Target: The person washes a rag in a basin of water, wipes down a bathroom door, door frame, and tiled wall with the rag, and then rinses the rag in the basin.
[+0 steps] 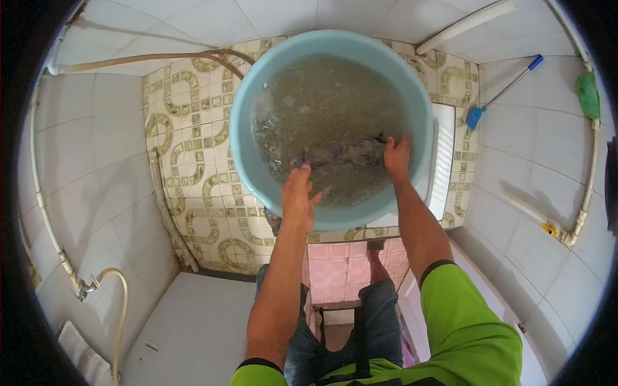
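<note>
While dark cloth [351, 153] is soaked but not yet lifted out, grip by left hand [298, 198] or right hand [397, 159] cannot be told.

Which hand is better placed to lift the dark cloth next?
Probably the right hand: it seems to meet the dark cloth where an edge shows at the surface of the murky water. The left hand shows no clear grip, its thumb spread from the fingers.
</note>
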A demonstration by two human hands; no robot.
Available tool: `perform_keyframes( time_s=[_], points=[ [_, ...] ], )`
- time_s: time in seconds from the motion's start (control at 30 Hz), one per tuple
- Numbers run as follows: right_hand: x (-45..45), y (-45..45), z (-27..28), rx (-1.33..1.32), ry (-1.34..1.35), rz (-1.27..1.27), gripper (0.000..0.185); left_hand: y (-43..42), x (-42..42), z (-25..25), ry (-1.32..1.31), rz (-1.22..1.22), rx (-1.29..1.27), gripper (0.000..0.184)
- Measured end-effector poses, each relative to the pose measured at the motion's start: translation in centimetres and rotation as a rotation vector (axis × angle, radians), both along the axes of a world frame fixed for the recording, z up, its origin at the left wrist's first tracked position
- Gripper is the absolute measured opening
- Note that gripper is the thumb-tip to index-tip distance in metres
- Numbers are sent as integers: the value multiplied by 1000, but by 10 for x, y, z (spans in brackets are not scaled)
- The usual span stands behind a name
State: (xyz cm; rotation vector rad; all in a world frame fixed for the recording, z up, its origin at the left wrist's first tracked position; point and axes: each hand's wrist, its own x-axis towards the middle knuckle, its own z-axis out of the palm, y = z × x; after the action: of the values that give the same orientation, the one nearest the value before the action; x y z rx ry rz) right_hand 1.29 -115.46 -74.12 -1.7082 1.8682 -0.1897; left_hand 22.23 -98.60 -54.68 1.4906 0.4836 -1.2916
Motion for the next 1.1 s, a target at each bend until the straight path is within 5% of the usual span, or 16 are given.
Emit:
perform_keyframes(
  time_s=[0.07, 0.13, 0.2, 0.27, 0.37, 0.47, 0.5, 0.6, 0.67, 0.73, 0.77, 0.87, 0.9, 0.93, 1.0, 1.1],
  points=[
    [4, 26, -23, 96, 90, 96, 63, -2, 1, 2, 13, 33, 12, 91],
    [40, 41, 23, 634, -337, -350, 59, -8, 0, 5, 22, 26, 24, 92],
    [61, 52, 64, 825, -951, -410, 51, -10, -3, 3, 42, 20, 33, 93],
    [74, 59, 119, 691, -739, -25, 42, -7, -6, -12, 48, -10, 75, 87],
    [86, 86, 197, 610, -893, 195, 34, -2, 2, -30, 213, 3, -214, 78],
    [85, 112, 254, 510, -763, 562, 31, -9, 10, -29, 295, 148, -185, 67],
    [90, 118, 273, 457, -860, 560, 28, -18, 23, -17, 519, 174, -181, 60],
    [106, 138, 292, 351, -822, 688, 35, -5, 28, -26, 333, 95, -212, 51],
    [114, 143, 285, 295, -698, 816, 39, 14, 26, -41, 396, 63, -218, 41],
    [118, 141, 246, 179, -557, 550, 38, 20, 5, -39, -697, -573, -142, 31],
    [117, 130, 224, 151, -480, 474, 39, 16, -1, -35, -701, -569, -128, 31],
    [93, 70, 155, 10, -312, 301, 42, -16, -8, -10, 24, 229, -106, 32],
    [76, 51, 126, 71, -104, 314, 48, -23, -7, 5, -15, 177, -155, 35],
    [55, 35, 101, -71, -255, 360, 41, -21, -6, 3, -21, 180, -153, 35],
    [16, 11, 63, -59, -126, 473, 36, -13, -3, -5, -306, -171, 36, 44],
    [-25, -20, 38, 345, 34, 584, 38, -9, 1, 1, -308, -203, 98, 51]
  ],
)
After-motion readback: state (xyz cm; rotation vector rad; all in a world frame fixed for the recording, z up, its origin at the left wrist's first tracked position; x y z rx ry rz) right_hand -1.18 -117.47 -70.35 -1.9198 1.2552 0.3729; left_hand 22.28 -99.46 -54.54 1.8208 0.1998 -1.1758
